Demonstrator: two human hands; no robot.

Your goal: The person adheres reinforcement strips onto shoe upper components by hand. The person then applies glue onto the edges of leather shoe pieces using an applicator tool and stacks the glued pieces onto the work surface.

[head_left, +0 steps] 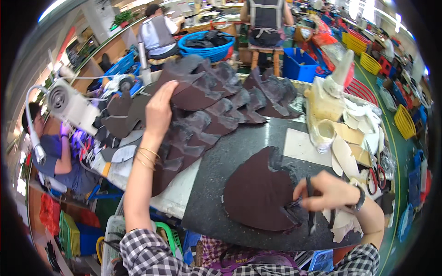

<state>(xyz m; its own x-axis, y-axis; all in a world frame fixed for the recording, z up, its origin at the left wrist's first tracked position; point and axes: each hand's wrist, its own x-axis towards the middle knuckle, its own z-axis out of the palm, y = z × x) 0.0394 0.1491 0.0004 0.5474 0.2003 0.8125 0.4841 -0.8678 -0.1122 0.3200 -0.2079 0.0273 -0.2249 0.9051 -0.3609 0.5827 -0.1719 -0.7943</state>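
Observation:
My left hand (159,110) reaches to the back left, its fingers closed on the edge of a dark brown cut piece (191,94) with a greyish border. That piece lies over a spread of overlapping similar pieces (198,133). Another dark brown piece (258,193), rounded at the left and notched at the right, lies flat on the black work board (207,184). Just right of its notched edge is my right hand (327,191), curled around slim dark scissors (312,223) that point down toward me; their blades are partly blurred.
On the right stand a yellowed glue container (324,103), red-handled scissors (375,177) and pale scraps (343,156). A white sheet (306,147) lies on the board. A white lamp-like machine (71,103) is at left, near a seated person (69,156). Blue baskets (207,43) stand beyond.

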